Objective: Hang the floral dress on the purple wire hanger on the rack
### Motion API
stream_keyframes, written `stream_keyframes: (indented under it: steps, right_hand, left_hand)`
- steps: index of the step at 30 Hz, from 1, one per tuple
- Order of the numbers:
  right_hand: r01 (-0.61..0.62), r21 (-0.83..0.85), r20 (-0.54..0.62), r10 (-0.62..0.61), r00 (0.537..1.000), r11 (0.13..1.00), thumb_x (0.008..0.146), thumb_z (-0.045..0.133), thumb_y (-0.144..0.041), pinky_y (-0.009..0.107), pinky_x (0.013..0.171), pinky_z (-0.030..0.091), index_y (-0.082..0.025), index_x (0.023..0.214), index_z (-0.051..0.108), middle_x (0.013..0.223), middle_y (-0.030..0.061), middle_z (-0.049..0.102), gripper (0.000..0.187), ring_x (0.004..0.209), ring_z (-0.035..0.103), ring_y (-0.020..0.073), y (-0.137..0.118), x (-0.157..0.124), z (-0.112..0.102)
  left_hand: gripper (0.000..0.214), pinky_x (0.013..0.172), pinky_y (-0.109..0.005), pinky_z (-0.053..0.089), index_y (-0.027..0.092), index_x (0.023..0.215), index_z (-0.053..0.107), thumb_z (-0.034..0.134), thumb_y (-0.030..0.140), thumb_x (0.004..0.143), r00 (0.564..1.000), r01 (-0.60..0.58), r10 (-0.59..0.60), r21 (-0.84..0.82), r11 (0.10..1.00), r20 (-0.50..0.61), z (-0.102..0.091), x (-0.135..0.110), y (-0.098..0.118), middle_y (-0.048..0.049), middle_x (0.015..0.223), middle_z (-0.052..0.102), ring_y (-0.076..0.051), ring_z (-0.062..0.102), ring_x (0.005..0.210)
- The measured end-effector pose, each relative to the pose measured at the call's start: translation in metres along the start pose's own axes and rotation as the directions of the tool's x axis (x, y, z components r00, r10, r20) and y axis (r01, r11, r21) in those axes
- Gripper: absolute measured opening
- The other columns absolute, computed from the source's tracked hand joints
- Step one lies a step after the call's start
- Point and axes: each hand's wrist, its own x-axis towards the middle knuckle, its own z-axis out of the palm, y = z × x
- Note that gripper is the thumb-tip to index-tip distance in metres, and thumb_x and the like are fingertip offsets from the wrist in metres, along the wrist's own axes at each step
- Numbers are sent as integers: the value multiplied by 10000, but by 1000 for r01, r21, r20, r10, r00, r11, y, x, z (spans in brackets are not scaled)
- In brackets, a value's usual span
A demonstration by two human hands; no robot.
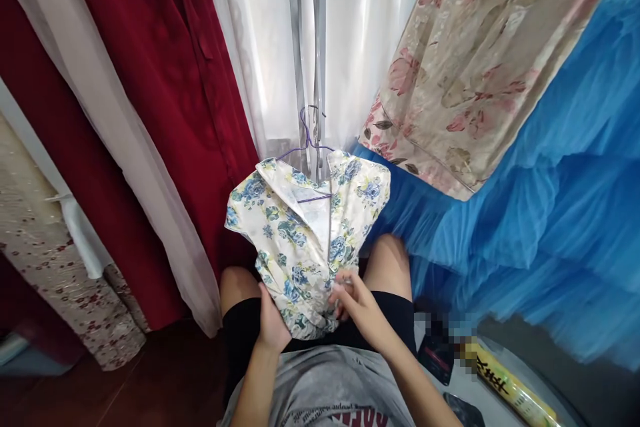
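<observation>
A white floral blouse (290, 233) with blue roses and green leaves hangs on a thin purple wire hanger (309, 137) in front of my lap. Its V-neck front lies open at the top, and the lower part is bunched. My left hand (273, 325) grips the blouse's lower left side, thumb along the edge and fingers hidden behind the cloth. At the front opening near the waist, my right hand (354, 297) is closed in a pinch on the fabric. Any small fastener between those fingertips cannot be made out.
Dark red cloth (165, 80) hangs at left and a white curtain (355, 33) behind. On the right are a beige floral garment (465, 80) and blue ruffled tulle (540, 213). A yellow package (510, 383) and a dark item (437, 353) lie on a pale surface, lower right.
</observation>
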Motion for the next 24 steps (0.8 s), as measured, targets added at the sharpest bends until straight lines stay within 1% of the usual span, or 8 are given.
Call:
stream_keyframes:
  steps: [5, 12, 14, 16, 18, 19, 20, 24]
  right_hand:
    - [211, -321, 26, -215, 976, 923, 1021, 480, -548, 303, 632, 355, -225, 709, 458, 589, -31, 502, 450, 601, 478, 160, -17, 49, 17]
    - [196, -45, -126, -200, 972, 980, 932, 587, -461, 298, 546, 237, -212, 616, 501, 544, -35, 412, 411, 528, 339, 132, -18, 34, -1]
    - [149, 112, -181, -127, 975, 982, 866, 631, -438, 290, 520, 193, -210, 595, 492, 524, -39, 401, 380, 501, 304, 117, -17, 28, -7]
    - [88, 334, -187, -26, 982, 938, 803, 652, -422, 281, 495, 162, -214, 601, 475, 500, -52, 383, 340, 469, 265, 99, -14, 25, -9]
    - [56, 485, -180, 37, 983, 873, 762, 663, -413, 271, 477, 151, -214, 607, 469, 485, -62, 375, 318, 446, 247, 83, -10, 24, -5]
    - [49, 511, -180, 51, 982, 858, 750, 670, -406, 266, 472, 152, -210, 605, 476, 482, -61, 384, 312, 441, 251, 77, -8, 23, -2]
    - [43, 509, -183, 59, 981, 860, 743, 675, -399, 260, 468, 150, -204, 602, 490, 481, -59, 396, 304, 436, 258, 72, -6, 23, 3]
    - [9, 363, -156, 51, 986, 932, 759, 655, -391, 244, 464, 146, -176, 604, 589, 466, -45, 435, 273, 428, 290, 68, -4, 19, 22]
  left_hand:
    - [838, 1191, -513, 396, 270, 1389, 625, 793, 672, 673, 980, -138, 128, -58, 989, -153, -3, -12, -26, -130, 1362, 674, -366, 560, 1362]
    - [228, 1020, -463, 517, 259, 927, 725, 705, 422, 768, 911, -211, 283, 252, 944, -301, -20, 14, -45, -92, 1026, 759, -356, 671, 1165]
    - [174, 886, -449, 547, 240, 835, 683, 620, 396, 793, 785, -244, 363, 287, 926, -502, -38, 25, -58, -83, 892, 735, -332, 699, 982]
    - [161, 831, -406, 536, 213, 843, 647, 585, 351, 789, 565, -331, 461, 324, 886, -684, -52, 31, -67, -59, 848, 689, -275, 671, 871]
    - [160, 821, -361, 516, 197, 889, 621, 608, 320, 787, 360, -416, 534, 381, 826, -765, -52, 28, -66, -36, 858, 645, -225, 636, 837]
    - [161, 819, -341, 509, 195, 911, 615, 627, 311, 799, 324, -445, 569, 408, 797, -756, -46, 24, -63, -31, 874, 633, -209, 624, 837]
    - [160, 825, -326, 505, 197, 941, 615, 640, 302, 824, 353, -470, 611, 431, 771, -709, -35, 19, -58, -30, 902, 631, -199, 619, 852]
    - [208, 901, -316, 495, 213, 1092, 627, 628, 202, 884, 667, -544, 707, 493, 679, -237, 25, 11, -35, -48, 1043, 659, -202, 628, 989]
